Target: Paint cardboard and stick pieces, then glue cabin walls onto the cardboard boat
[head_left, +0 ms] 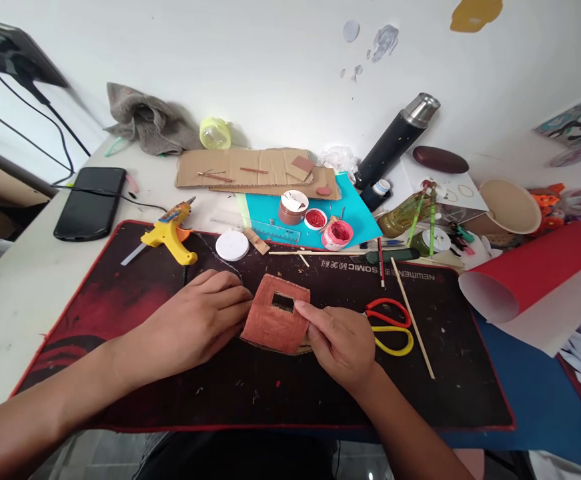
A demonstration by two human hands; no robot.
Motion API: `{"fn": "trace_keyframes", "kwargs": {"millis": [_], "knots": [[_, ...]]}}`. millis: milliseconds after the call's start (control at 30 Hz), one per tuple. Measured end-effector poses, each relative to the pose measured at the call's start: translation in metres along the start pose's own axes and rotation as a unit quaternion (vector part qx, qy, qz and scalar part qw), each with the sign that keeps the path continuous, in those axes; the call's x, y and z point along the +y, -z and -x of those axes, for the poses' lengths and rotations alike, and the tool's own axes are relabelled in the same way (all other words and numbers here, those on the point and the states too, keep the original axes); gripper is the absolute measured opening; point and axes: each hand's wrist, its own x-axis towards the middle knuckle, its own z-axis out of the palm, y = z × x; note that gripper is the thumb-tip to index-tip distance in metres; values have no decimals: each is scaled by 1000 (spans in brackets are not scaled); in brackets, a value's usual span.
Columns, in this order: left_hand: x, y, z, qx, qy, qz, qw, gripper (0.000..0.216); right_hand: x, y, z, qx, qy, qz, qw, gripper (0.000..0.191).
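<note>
A red-brown painted cardboard piece (283, 330) with a rectangular cut-out is held up over the dark desk mat (170, 400). My right hand (343, 340) grips its right side, the thumb pressed on the front beside the cut-out. At the left edge, my left hand (210, 320) has its fingers bent and closed on the piece; the fingertips are partly hidden. Scissors with red and yellow handles (395, 335) lie just right of my right hand. Farther right is a thin wooden stick (413, 319).
A yellow glue gun (170, 237) and a black phone (90, 203) are at the left. Behind the mat stand open red paint pots (337, 235), near cardboard sheets (245, 167). A black flask (395, 143) leans on the wall. Rolled red paper (535, 267) lies at the right.
</note>
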Motion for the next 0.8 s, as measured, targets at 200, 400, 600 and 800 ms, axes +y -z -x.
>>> {"fn": "trace_keyframes", "kwargs": {"millis": [200, 400, 600, 800], "knots": [[2, -4, 2, 9, 2, 7, 1000, 30, -7, 1, 6, -25, -45, -82, 995, 36], [4, -7, 5, 29, 2, 31, 999, 39, -12, 5, 8, -52, -45, -92, 993, 34], [-1, -19, 14, 68, 48, 54, 995, 46, -14, 8, 12, -48, -44, -98, 993, 31], [0, -21, 16, 70, 52, 51, 995, 78, -16, 8, 12, -53, -35, -76, 995, 26]]}}
